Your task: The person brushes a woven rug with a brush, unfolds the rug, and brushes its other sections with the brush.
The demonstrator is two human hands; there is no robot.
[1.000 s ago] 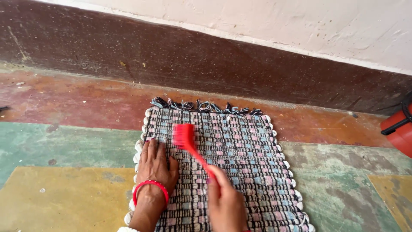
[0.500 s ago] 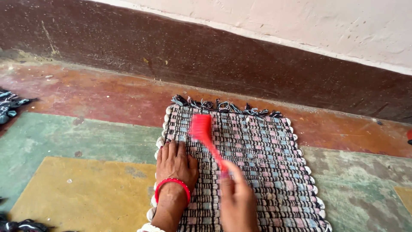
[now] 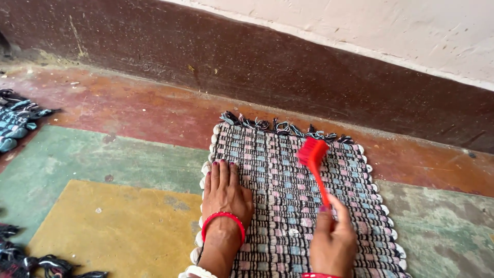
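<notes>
- Brush (image 3: 315,163) in the right hand (image 3: 333,242): red plastic, smooth handle with a slight sheen; bristle head looks stiff, same red
- Mat (image 3: 288,195) beneath the brush, pressed flat by the left hand (image 3: 225,194): woven cloth strips, coarse and nubbly, matt; knotted yarn fringe (image 3: 283,127) beyond the bristles
- Bangle (image 3: 223,221) on left wrist: red, smooth, glossy
- Floor (image 3: 113,206) left of the mat: painted cement, worn, patchy, matt
- Wall (image 3: 288,67) beyond: rough plaster, scuffed paint

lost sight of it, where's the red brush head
The red plastic brush is in the right hand, its head on the woven rag mat's far-right part near the fringe.
</notes>
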